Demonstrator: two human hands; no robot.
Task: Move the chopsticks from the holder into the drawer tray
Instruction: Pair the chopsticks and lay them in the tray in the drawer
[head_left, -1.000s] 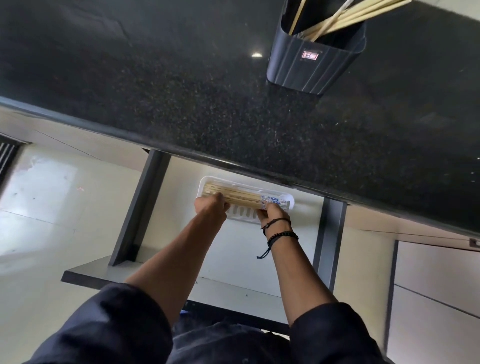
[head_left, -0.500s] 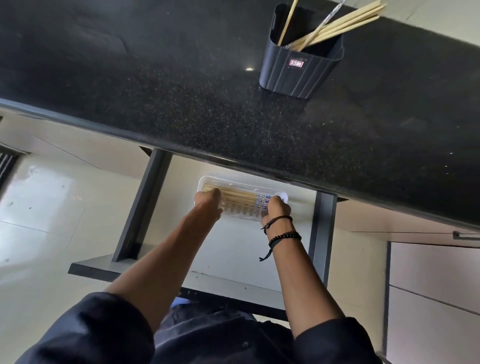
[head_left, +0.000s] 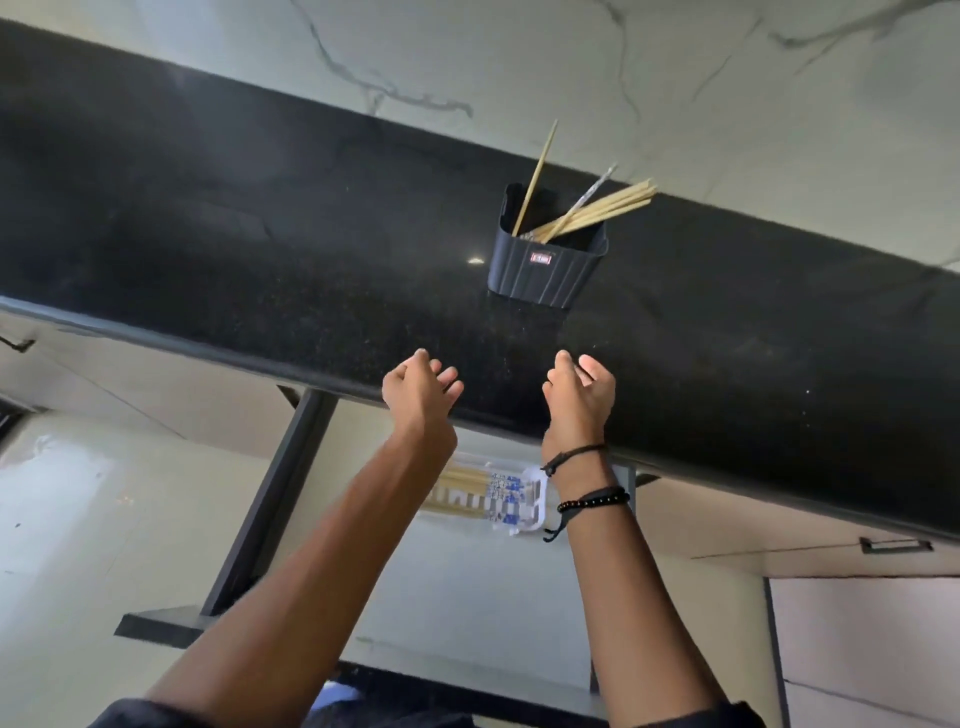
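One holder (head_left: 545, 267) on the far side of the black counter (head_left: 260, 234): one lone chopstick (head_left: 535, 176), plus a bundle (head_left: 608, 208) leaning right, count unclear. One tray (head_left: 530, 499) in the open drawer (head_left: 467, 587), chopsticks (head_left: 462, 480) in it, partly hidden by the left forearm (head_left: 322, 545). Left hand (head_left: 415, 395) and right hand (head_left: 579, 397) are empty, loosely curled, over the counter's near edge.

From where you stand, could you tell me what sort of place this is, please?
Most likely a home kitchen: a black stone countertop bearing a chopstick holder, an open drawer beneath, and a marble-look backsplash.
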